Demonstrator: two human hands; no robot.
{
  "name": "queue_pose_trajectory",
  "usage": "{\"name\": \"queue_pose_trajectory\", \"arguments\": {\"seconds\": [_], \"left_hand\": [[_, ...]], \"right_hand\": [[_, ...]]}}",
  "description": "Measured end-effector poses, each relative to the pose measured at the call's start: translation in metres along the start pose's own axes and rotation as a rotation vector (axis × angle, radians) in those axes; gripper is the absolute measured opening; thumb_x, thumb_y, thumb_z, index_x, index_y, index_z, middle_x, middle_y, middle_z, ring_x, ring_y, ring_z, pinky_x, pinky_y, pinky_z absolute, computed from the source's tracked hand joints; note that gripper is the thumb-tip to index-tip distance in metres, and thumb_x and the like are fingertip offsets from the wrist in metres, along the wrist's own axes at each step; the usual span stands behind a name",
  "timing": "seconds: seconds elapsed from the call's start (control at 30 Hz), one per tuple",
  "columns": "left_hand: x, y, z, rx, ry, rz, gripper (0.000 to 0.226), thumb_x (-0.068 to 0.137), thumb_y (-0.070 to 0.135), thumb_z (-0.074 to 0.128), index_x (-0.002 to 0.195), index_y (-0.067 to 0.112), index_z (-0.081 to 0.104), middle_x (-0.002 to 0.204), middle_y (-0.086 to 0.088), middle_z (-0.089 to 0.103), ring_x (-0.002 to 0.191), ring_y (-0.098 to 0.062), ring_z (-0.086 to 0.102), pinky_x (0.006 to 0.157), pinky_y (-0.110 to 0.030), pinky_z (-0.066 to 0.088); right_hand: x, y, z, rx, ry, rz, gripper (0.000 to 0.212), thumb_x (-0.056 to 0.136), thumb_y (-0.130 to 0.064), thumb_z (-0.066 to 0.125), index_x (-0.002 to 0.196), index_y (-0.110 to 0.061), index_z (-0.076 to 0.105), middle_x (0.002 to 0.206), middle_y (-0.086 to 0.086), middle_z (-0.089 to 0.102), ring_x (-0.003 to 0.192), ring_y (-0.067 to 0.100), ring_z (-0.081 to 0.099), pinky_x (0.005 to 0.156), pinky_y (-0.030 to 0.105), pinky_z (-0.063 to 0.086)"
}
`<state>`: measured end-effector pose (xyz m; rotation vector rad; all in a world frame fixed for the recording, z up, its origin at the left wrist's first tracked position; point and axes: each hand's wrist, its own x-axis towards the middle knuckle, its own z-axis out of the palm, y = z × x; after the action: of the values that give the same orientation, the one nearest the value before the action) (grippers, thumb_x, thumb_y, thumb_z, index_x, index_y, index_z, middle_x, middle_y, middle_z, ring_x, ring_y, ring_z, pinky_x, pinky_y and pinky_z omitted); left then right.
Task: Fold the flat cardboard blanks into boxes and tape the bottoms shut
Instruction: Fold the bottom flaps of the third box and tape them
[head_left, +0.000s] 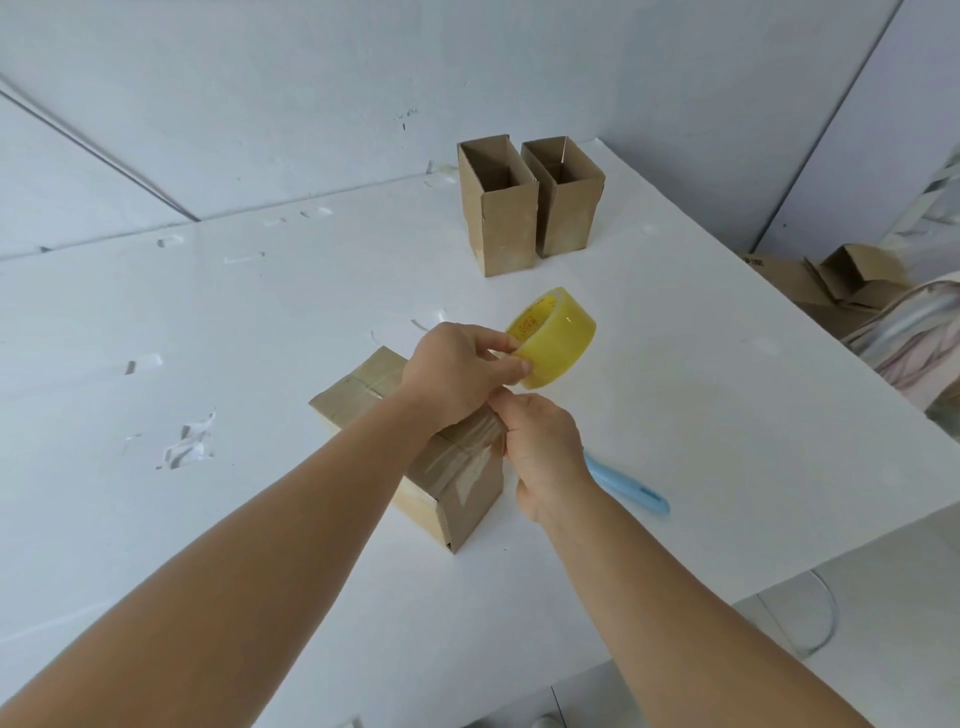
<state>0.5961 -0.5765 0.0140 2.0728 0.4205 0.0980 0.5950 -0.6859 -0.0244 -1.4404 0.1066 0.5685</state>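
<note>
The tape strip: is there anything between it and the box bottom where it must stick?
Nothing visible. The left hand holds the yellow tape roll above the box, and the right hand pinches the clear tape strip against the box's right edge. The blue cutter lies apart, on the table.

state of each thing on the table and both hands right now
box being taped: lying on its side, clear tape across its end
tape roll: lifted, strip pulled out
left hand: grips the roll
right hand: pinches the tape strip
two far boxes: upright, tops open
blue cutter: lying on the table, untouched
</note>
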Motion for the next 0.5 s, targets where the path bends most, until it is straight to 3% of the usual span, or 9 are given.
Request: {"name": "queue_pose_trajectory", "arguments": {"seconds": [0.1, 0.17, 0.37, 0.43, 0.5], "left_hand": [[0.003, 0.005, -0.001, -0.254, 0.105, 0.018, 0.009, 0.081, 0.028, 0.075, 0.089, 0.026, 0.073, 0.063, 0.014, 0.069, 0.059, 0.000, 0.058, 0.059, -0.010, 0.045], [0.005, 0.006, -0.008, -0.411, 0.159, 0.017, 0.014, 0.081, 0.025, 0.075, 0.095, 0.021, 0.074, 0.067, 0.011, 0.070, 0.061, 0.000, 0.059, 0.059, -0.006, 0.042], [-0.001, -0.007, -0.017, -0.510, 0.145, 0.096, 0.016, 0.083, 0.018, 0.072, 0.098, 0.012, 0.073, 0.069, 0.006, 0.068, 0.065, -0.005, 0.058, 0.069, -0.014, 0.048], [-0.002, -0.007, -0.016, -0.537, 0.158, 0.105, 0.015, 0.084, 0.017, 0.072, 0.098, 0.012, 0.073, 0.069, 0.005, 0.068, 0.066, -0.007, 0.057, 0.070, -0.015, 0.048], [-0.002, -0.007, -0.015, -0.545, 0.163, 0.113, 0.014, 0.084, 0.017, 0.071, 0.097, 0.013, 0.073, 0.068, 0.005, 0.067, 0.065, -0.008, 0.057, 0.070, -0.015, 0.048]], "right_hand": [[0.001, 0.005, -0.001, 0.007, 0.045, -0.015, 0.024, 0.086, -0.022, 0.059, 0.063, -0.013, 0.055, 0.041, -0.012, 0.051, 0.037, 0.000, 0.045, 0.037, 0.012, 0.035], [0.002, 0.005, -0.001, 0.003, 0.045, -0.018, 0.025, 0.086, -0.023, 0.059, 0.063, -0.014, 0.055, 0.042, -0.013, 0.050, 0.039, 0.001, 0.045, 0.041, 0.014, 0.038], [0.010, 0.015, -0.003, -0.010, -0.016, 0.067, 0.021, 0.084, -0.034, 0.062, 0.069, -0.020, 0.056, 0.053, -0.011, 0.058, 0.057, 0.008, 0.053, 0.055, 0.024, 0.042], [0.011, 0.019, -0.005, 0.028, -0.068, 0.130, 0.012, 0.084, -0.036, 0.061, 0.081, -0.024, 0.060, 0.061, -0.013, 0.063, 0.065, 0.008, 0.058, 0.061, 0.022, 0.042], [0.013, 0.023, -0.008, 0.083, -0.134, 0.240, 0.020, 0.085, -0.038, 0.061, 0.104, -0.032, 0.058, 0.076, -0.014, 0.069, 0.077, 0.007, 0.062, 0.068, 0.023, 0.041]]}}
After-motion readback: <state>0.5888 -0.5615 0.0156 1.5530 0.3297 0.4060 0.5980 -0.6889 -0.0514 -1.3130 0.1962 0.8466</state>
